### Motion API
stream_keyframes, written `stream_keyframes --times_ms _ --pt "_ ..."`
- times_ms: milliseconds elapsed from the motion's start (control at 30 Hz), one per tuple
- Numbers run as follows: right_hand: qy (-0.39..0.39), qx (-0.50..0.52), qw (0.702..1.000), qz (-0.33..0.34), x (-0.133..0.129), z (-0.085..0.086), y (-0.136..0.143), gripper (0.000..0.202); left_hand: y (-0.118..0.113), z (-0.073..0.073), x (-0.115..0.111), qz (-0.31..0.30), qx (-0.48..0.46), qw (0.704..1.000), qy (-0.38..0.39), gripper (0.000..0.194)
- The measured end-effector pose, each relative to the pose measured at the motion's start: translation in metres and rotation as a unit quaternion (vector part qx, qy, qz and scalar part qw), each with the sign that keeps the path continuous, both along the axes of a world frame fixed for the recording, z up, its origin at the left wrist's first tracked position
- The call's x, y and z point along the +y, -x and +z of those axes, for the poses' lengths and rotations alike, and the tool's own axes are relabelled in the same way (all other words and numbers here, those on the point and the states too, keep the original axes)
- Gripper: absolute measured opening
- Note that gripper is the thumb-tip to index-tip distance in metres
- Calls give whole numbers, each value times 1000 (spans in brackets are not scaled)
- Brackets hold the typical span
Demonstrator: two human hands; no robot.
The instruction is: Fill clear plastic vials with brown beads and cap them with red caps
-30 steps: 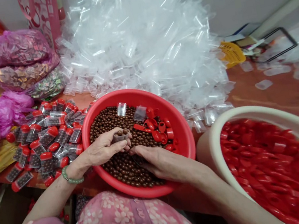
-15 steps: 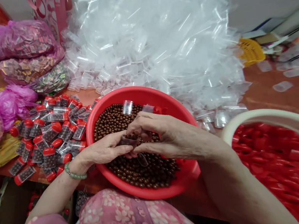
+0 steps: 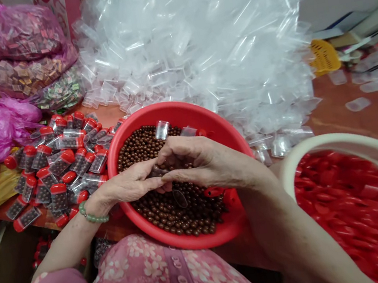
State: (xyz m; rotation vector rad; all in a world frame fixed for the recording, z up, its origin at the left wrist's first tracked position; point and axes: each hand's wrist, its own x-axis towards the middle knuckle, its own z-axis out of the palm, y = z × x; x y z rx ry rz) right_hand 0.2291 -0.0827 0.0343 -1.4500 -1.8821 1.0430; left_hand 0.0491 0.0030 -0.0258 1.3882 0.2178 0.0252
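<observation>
Over a red plastic bowl [image 3: 191,243] of round brown beads [image 3: 166,220], my two hands meet. My left hand [image 3: 129,183], with a green bead bracelet at the wrist, pinches a small clear plastic container [image 3: 157,171] that looks dark inside. My right hand [image 3: 210,159] curls its fingers and thumb round the container's other end, hiding most of it. Another clear container [image 3: 162,130] rests on the beads towards the back. An oval-mouthed one [image 3: 180,198] lies among the beads below my hands. Red caps [image 3: 230,197] show in the bowl beneath my right hand.
Left of the bowl lies a heap of red-capped containers filled with beads [image 3: 59,197]. Pink bags of small pieces [image 3: 17,35] stand behind it. A large pile of clear containers [image 3: 196,53] rises at the back. At right, a cream tub [image 3: 323,141] holds red caps.
My fingers have drawn closer over the container, and less of it shows. More red caps are visible beneath my right hand. The whole view has shifted slightly.
</observation>
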Motion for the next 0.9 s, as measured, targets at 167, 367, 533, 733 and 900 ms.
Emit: stream_keyframes --times_ms 167,367,533,733,900 --pt "-34 -1 999 9 3 -3 -2 16 -2 4 -1 16 -1 999 39 32" --pt "31 114 988 -95 0 -21 0 25 -3 4 -4 116 17 989 88 29" --pt "79 170 976 -110 -5 -24 2 27 -8 -2 -2 175 -18 975 133 42" --pt "-18 51 977 -208 -18 -15 -26 21 -9 5 -5 256 -17 953 163 42" --pt "-25 -51 965 -257 -33 -22 -48 14 -4 26 -10 287 -87 949 96 34"
